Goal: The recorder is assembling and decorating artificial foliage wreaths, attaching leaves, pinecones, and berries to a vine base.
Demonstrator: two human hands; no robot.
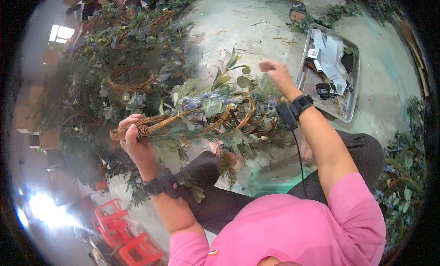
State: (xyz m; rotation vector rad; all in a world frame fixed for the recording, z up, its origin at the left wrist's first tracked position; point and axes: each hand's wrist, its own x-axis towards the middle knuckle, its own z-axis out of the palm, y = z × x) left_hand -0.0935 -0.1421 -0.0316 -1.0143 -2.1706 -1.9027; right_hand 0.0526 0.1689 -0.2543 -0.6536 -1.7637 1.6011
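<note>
A twig wreath (174,121) dressed with green leaves and fern sprigs is held over my lap. My left hand (136,144) is closed around its left end, beside a brown pine cone (143,132). Blue berries (195,102) run along its upper side, among round eucalyptus leaves (212,106). My right hand (277,77) is raised beyond the wreath's right end, apart from it. Its fingers look curled together and are a little blurred; anything thin between them cannot be made out.
A large heap of finished-looking greenery wreaths (133,50) rises at the left. A clear plastic tray (354,89) with papers and black packets stands at the right. Red stools (120,229) lie lower left; more greenery (403,174) is far right. Another person's sandalled foot (298,10) shows at the top.
</note>
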